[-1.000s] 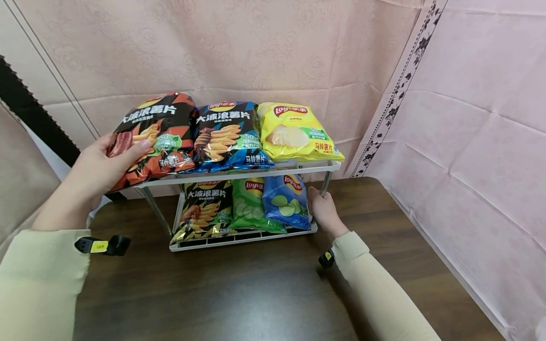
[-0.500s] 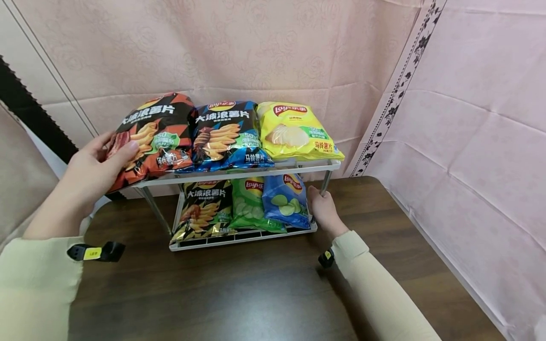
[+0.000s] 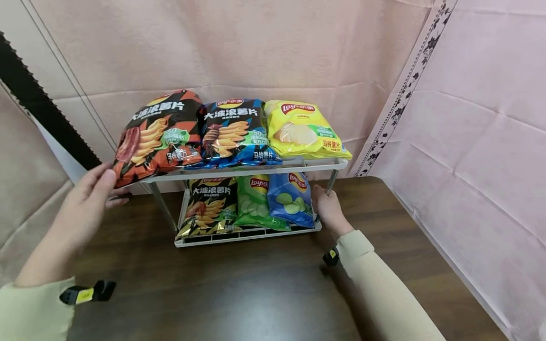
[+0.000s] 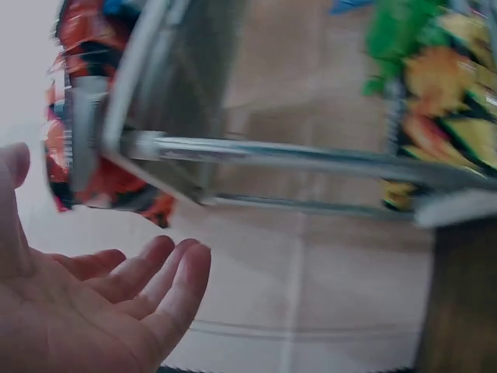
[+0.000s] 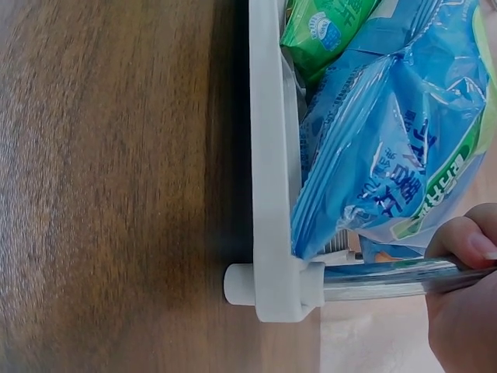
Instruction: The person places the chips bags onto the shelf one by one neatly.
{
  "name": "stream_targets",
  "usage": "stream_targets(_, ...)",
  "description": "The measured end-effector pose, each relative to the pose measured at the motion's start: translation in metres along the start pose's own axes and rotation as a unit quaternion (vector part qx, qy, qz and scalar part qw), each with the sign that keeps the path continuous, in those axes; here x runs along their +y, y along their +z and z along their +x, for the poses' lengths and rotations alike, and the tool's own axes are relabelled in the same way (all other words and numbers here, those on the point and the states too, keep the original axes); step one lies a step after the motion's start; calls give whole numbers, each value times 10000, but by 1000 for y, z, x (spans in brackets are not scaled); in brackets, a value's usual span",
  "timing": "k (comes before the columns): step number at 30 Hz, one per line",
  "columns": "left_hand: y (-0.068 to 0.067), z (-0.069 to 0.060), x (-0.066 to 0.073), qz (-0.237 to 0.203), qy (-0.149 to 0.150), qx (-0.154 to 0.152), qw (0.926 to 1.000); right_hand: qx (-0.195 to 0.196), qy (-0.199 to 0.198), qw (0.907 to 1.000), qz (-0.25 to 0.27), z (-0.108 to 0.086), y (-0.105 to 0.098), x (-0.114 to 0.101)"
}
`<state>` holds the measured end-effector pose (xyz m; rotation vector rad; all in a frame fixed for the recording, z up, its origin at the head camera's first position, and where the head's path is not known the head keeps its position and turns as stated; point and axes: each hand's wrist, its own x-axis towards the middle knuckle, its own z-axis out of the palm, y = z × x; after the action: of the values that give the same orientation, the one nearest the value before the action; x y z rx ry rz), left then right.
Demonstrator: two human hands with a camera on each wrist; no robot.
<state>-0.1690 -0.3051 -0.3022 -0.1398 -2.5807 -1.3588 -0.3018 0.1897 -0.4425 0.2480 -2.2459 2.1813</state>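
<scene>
A white two-tier rack [image 3: 247,171] with metal posts stands on the table. On its upper tier lie a red-and-black chip bag [image 3: 159,137], a blue-and-black chip bag [image 3: 232,135] and a yellow chip bag [image 3: 303,132]. My left hand [image 3: 83,208] is beside the red bag's lower left corner; in the left wrist view its fingers [image 4: 167,284] are loosely extended, apart from the bag. My right hand [image 3: 329,210] grips the rack's right front metal post [image 5: 380,280], close to the blue chip bag [image 5: 388,155] on the lower tier.
A black-and-gold chip bag [image 3: 209,206] and a green chip bag [image 3: 256,203] share the lower tier with the blue one. The brown wooden table [image 3: 239,284] extends in front of the rack. A pink cloth [image 3: 256,47] hangs behind, another at the right.
My left hand has let go of the red-and-black chip bag and drawn back left and down. The right hand keeps its hold on the post. The head view has shifted slightly.
</scene>
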Motion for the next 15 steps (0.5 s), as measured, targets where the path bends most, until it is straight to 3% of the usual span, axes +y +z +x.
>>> stream_targets(2, 6, -10, -10, 196, 244, 132, 9994, 17, 90, 10000, 23, 0, -1, 0)
stream_targets(5, 21, -25, -22, 470, 365, 297, 9978, 16, 189, 9998, 5, 1, -2, -1)
stream_targets(10, 58, -49, -40, 714, 473, 512, 9950, 25, 353, 9993, -137, -5, -3, -11)
stream_targets(13, 83, -64, -47, 1154, 593, 573, 9899, 119, 88, 9972, -739, -15, -4, -12)
stream_targets(15, 99, -71, -50, 1606, 816, 615, 9817, 267, -59, 9904, -1353, -23, -5, -5)
